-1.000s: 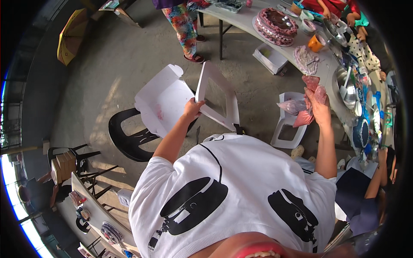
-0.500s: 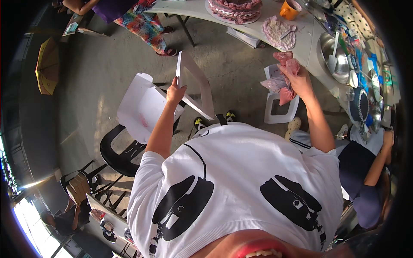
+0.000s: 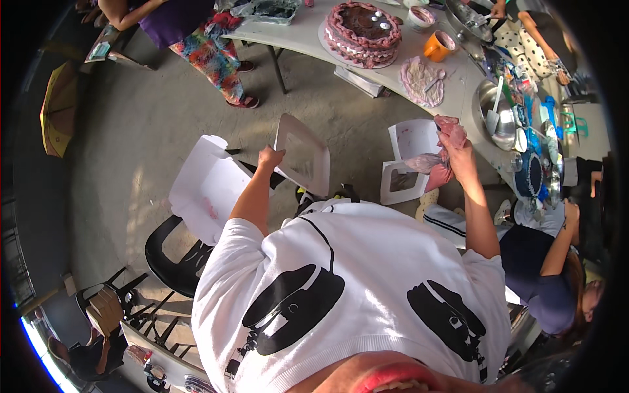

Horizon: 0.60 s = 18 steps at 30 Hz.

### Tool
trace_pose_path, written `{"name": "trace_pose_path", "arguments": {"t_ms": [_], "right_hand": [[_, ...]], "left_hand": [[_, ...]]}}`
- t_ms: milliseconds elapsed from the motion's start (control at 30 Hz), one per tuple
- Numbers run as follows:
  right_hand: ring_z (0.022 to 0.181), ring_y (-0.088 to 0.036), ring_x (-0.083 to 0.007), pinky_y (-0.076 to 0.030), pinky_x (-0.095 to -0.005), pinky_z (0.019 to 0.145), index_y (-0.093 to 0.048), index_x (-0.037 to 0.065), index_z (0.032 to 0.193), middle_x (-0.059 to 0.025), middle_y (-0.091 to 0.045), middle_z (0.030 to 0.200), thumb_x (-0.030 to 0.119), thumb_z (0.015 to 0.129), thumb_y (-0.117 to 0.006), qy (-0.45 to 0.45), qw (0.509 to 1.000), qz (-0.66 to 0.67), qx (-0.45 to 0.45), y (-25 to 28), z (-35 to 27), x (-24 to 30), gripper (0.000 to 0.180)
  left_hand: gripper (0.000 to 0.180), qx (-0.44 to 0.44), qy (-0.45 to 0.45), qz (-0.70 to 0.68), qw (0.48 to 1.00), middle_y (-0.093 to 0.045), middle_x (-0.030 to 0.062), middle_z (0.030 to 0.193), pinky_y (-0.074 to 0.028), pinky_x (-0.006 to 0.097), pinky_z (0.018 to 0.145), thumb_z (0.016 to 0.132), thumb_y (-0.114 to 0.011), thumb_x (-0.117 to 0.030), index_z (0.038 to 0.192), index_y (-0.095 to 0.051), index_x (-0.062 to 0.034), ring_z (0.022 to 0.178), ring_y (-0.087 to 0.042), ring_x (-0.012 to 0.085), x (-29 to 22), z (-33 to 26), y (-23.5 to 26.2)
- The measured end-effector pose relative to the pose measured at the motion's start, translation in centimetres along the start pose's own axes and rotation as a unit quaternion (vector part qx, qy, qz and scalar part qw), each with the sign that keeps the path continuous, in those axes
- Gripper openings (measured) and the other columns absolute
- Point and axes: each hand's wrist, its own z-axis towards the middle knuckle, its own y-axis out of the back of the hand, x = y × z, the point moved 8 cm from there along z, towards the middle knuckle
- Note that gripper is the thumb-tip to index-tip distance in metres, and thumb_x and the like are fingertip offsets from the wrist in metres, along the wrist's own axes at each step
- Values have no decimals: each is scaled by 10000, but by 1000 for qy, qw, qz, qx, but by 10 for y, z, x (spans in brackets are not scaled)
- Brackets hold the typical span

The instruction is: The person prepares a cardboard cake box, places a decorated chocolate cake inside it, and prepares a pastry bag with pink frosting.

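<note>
My left hand [image 3: 269, 158] grips the edge of a flat silver cake board [image 3: 303, 154], held tilted above the floor. My right hand [image 3: 457, 147] is closed on a pink piping bag [image 3: 438, 157], its crumpled plastic hanging down to the left. Ahead on the long grey table [image 3: 308, 40] stands a round chocolate cake with pink piped edging [image 3: 362, 33]. A white open cake box [image 3: 209, 187] lies on a black plastic chair [image 3: 171, 255] at my left.
Another white box with a window [image 3: 406, 165] stands on the floor near my right hand. An orange cup [image 3: 438, 46], a pink-smeared round paper [image 3: 422, 80] and metal bowls [image 3: 496, 111] are on the table. A person in colourful trousers [image 3: 213, 49] stands at the far side; another person [image 3: 547, 275] sits at my right.
The view has tilted so the table and cake sit lower in the picture. My left hand with the board and my right hand with the piping bag keep their grips.
</note>
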Motion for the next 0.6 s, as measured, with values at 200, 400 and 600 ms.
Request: {"name": "trace_pose_path", "arguments": {"t_ms": [200, 400, 600], "right_hand": [[469, -450, -80, -369, -208, 444, -552, 4, 836, -33, -526, 625, 217, 753, -613, -1, 998, 56, -22, -5, 6, 26, 238], [434, -398, -81, -413, -248, 480, -543, -22, 890, 14, -401, 499, 272, 782, -566, -59, 977, 192, 67, -14, 75, 32, 313], [452, -366, -59, -412, -242, 514, -511, 33, 1015, -12, -507, 664, 237, 807, -536, -59, 959, 268, 68, -35, 130, 8, 293]], "left_hand": [[318, 129, -143, -487, 852, -566, 56, 861, -458, 251, 562, 772, -547, -176, 1043, -501, -18, 674, -548, 136, -188, -13, 87], [302, 167, -177, -559, 793, -535, 57, 883, -457, 279, 587, 775, -535, -164, 1040, -493, -25, 704, -536, 170, -281, 2, 119], [387, 200, -36, -594, 779, -400, 188, 1122, -485, 341, 667, 814, -458, -134, 1168, -345, -28, 850, -526, 301, -310, 63, 114]]}}
